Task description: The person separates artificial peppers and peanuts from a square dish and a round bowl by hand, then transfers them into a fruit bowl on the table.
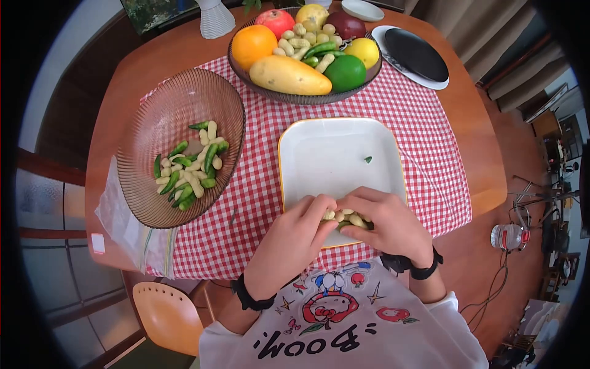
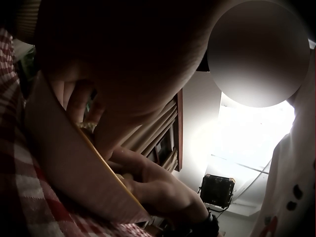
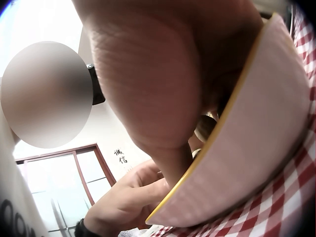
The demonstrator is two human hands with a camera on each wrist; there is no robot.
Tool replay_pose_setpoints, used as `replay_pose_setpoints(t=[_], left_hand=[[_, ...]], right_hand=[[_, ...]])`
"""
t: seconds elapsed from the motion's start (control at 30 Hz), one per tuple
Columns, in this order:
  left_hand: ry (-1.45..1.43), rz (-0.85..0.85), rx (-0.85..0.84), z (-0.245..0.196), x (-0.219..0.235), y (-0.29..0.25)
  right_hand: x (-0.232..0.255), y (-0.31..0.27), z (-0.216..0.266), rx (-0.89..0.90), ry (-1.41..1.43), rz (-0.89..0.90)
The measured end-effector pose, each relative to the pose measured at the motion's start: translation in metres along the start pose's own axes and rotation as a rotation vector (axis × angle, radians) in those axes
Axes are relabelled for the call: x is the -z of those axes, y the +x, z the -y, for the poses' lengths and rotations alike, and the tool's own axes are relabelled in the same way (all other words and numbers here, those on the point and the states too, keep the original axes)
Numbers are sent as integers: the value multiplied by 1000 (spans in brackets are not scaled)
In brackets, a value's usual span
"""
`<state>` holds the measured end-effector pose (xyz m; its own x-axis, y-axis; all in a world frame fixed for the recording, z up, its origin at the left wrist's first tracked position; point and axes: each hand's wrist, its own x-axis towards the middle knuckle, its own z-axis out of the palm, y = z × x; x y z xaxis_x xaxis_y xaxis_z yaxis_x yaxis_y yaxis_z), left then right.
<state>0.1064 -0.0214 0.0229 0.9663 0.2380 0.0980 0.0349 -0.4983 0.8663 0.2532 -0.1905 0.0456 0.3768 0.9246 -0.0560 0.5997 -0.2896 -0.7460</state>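
Observation:
At the near end of a white rectangular dish (image 1: 326, 144) with a yellow rim, my left hand (image 1: 292, 234) and right hand (image 1: 393, 227) come together around a cluster of peanuts (image 1: 355, 219) in their shells. Curled fingers and thumbs grip the cluster from both sides, hiding much of it. Green pieces show beneath the peanuts, between the thumbs. Farther up the dish lies a small green scrap (image 1: 368, 159). From the right wrist view, the dish's wall (image 3: 256, 143) covers most of the fingertips; one peanut (image 3: 205, 128) peeks over the rim.
Left of the dish stands a ribbed brown glass bowl (image 1: 144, 135) holding peanuts and green chillies. Behind is a wide fruit bowl (image 1: 295, 97) heaped with fruit, peanuts and chillies. A black plate (image 1: 416, 55) rests on a white one. A clear plastic bag (image 1: 126, 215) lies at the left edge.

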Motion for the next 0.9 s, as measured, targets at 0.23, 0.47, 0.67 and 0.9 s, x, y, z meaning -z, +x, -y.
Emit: replay_pose_setpoints(t=[0.23,0.47,0.67,0.9], left_hand=[[32,-17,-74,1,3,-1],[-10,-81,-64,2,8,-5],[-29,-91,-74,2,9,-5],[-46,-114,-90,4,12,-7]], right_hand=[[-4,2,-4,65,-26,-8],[-5,1,1,30,-12,2],[-4,3,1,46,-89,48],[-3,7,4,25,-82,69]])
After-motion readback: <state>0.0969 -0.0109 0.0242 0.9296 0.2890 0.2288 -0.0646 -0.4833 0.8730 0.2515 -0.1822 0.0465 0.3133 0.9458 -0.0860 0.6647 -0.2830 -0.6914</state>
